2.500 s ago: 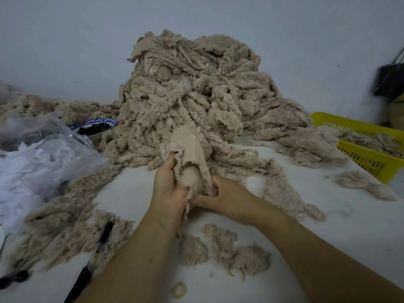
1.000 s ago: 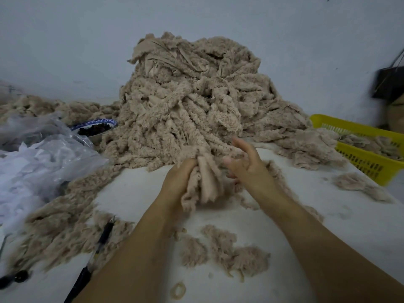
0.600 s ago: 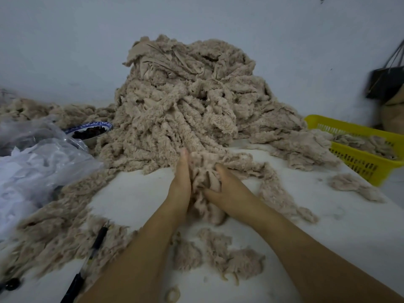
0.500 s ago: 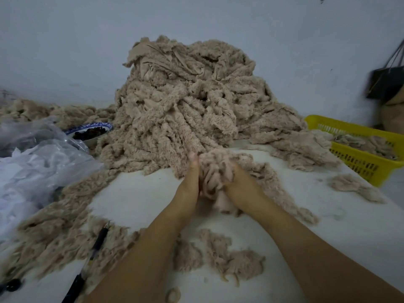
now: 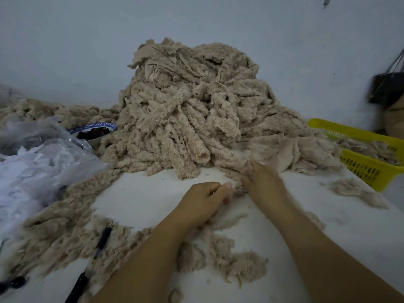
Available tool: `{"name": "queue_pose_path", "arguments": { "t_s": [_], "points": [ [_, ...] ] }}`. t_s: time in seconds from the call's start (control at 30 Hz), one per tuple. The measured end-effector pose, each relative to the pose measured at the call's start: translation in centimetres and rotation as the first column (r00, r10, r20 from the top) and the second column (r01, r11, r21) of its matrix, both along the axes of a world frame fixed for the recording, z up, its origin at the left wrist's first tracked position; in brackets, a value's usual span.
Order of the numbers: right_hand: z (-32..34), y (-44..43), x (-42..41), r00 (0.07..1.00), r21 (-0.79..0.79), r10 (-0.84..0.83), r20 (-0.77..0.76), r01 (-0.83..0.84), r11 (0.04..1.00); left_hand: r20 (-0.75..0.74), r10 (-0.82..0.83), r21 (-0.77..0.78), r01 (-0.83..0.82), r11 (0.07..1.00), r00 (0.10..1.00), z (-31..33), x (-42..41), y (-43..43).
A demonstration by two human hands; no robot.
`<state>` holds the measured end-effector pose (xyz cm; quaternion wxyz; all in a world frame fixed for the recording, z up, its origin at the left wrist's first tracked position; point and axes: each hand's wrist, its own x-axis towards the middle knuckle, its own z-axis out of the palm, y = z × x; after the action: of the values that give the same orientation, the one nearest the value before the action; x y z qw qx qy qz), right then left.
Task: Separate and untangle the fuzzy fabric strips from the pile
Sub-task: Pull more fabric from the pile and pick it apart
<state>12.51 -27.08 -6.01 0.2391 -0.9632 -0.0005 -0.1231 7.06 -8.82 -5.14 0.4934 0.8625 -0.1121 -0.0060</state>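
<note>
Our right hand (image 5: 264,185) grips a strip (image 5: 232,164) at the foot of the pile (image 5: 185,101). The strip runs from its fingers away and leftward into the pile, so we judge the pull should come back toward us. Our left hand (image 5: 204,200) lies just beside it, fingers curled to the thumb; whether it pinches fabric we cannot tell.

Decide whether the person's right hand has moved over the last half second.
Yes. The right hand, gripping a fuzzy strip, has shifted right along the foot of the pile, toward the yellow basket.
</note>
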Motion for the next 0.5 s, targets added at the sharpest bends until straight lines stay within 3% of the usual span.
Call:
{"name": "queue_pose_path", "arguments": {
  "t_s": [0.07, 0.1, 0.2, 0.27, 0.3, 0.33, 0.4, 0.5],
  "points": [
    [0.2, 0.4, -0.3, 1.0, -0.123, -0.007, 0.004, 0.007, 0.992, 0.023, 0.059, 0.031, -0.06, 0.998, 0.998, 0.1, 0.1, 0.2],
    [0.5, 0.8, -0.6, 0.999, -0.096, 0.032, 0.037, -0.028, 0.995, 0.035, 0.088, 0.022, -0.088, 0.996, 0.996, 0.2, 0.2, 0.3],
    [1.8, 2.2, -1.9, 0.959, 0.185, 0.214, 0.184, -0.247, 0.951, 0.065, 0.186, -0.015, -0.186, 0.982, 0.98, 0.4, 0.7, 0.1],
    [2.9, 3.1, -3.3, 0.895, 0.367, 0.415, 0.165, -0.446, 0.817, -0.013, 0.244, -0.115, -0.244, 0.963, 0.97, 0.5, 0.8, 0.2],
    [3.1, 3.7, -3.9, 0.846, 0.419, 0.52, 0.121, -0.518, 0.746, -0.099, 0.243, -0.25, -0.26, 0.933, 0.965, 0.6, 1.0, 0.4],
    [3.0, 4.3, -4.3, 0.795, 0.436, 0.602, 0.072, -0.568, 0.698, -0.207, 0.197, -0.422, -0.269, 0.865, 0.958, 0.8, 1.2, 0.7],
    [2.4, 4.8, -4.5, 0.734, 0.466, 0.68, 0.009, -0.604, 0.646, -0.369, 0.051, -0.696, -0.312, 0.647, 0.928, 1.2, 1.1, 1.1],
    [1.9, 4.2, -4.0, 0.719, 0.569, 0.695, -0.027, -0.56, 0.602, -0.428, -0.069, -0.801, -0.343, 0.49, 0.901, 1.8, 0.9, 1.4]
  ]
}}
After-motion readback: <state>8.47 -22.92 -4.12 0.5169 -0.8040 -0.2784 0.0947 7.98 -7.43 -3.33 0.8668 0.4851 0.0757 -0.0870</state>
